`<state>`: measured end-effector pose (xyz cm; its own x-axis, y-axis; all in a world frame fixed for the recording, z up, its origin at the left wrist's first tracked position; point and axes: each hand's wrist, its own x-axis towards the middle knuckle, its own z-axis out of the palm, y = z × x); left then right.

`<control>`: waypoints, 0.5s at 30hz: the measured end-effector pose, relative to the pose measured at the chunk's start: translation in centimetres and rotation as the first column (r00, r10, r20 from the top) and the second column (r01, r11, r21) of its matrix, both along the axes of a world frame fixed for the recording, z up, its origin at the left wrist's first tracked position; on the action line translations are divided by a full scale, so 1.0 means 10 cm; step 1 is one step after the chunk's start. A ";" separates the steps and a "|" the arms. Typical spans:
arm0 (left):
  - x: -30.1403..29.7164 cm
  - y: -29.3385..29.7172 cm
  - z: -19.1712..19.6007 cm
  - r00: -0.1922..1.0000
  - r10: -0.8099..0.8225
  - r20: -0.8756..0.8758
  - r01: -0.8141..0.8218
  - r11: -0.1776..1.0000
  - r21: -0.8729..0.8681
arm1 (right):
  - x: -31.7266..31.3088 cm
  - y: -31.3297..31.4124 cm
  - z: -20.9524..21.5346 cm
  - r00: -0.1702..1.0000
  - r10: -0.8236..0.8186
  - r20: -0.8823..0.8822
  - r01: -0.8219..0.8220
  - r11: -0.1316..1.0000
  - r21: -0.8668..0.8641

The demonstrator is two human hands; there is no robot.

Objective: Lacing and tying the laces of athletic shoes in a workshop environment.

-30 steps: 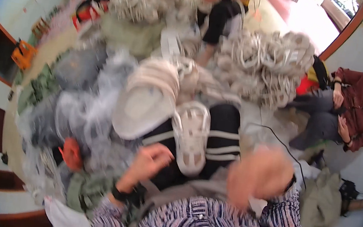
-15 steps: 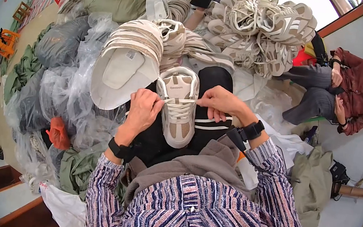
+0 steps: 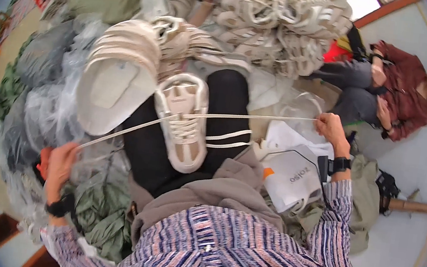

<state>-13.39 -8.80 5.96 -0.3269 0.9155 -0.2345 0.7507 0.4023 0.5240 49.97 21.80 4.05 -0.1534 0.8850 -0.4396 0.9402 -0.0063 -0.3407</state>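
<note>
A beige and white shoe [image 3: 186, 158] rests on my lap between my black-clad thighs, its toe toward me and lace threaded through the eyelets. One long off-white shoelace [image 3: 259, 117] is drawn taut from the shoe's top out to both sides. Its left end is pinched in my left hand [image 3: 60, 164], low at the left beside the plastic-wrapped bundles. My right hand [image 3: 331, 132] grips the other end, out to the right and higher, its fingers closed. Two loose strands of white lace [image 3: 229, 137] lie across my right thigh.
Left of the shoe leans a stack of pale shoe pieces [image 3: 113, 86]. Shoes are heaped in a large pile [image 3: 286, 26] at the back. Plastic-wrapped bundles [image 3: 47, 91] line the left. A white bag [image 3: 294, 180] lies right of my lap; a seated person [image 3: 403, 100] is beyond.
My hands have moved from close beside the shoe's top far out to either side, pulling the lace out long. The view has shifted, so the surroundings sit further left.
</note>
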 end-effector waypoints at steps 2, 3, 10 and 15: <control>-0.59 -0.40 -0.13 0.999 -0.024 -0.028 0.024 1.000 0.005 | 0.45 0.04 -0.20 0.996 -0.046 -0.073 0.060 0.978 0.198; -0.79 -0.61 -0.23 0.999 -0.016 -0.052 0.021 0.996 0.087 | 0.57 0.06 -0.31 0.915 -0.202 -0.349 0.272 0.948 0.167; -1.66 -1.67 -0.69 0.927 0.181 -0.328 -0.148 0.981 0.124 | 0.96 0.00 -0.46 -0.323 -0.357 -0.877 0.695 0.540 -0.475; -1.26 -1.66 -0.56 0.464 0.040 -0.885 -0.365 0.919 -0.150 | 1.11 -0.07 -0.53 -0.244 -0.300 -0.922 0.832 0.424 -0.358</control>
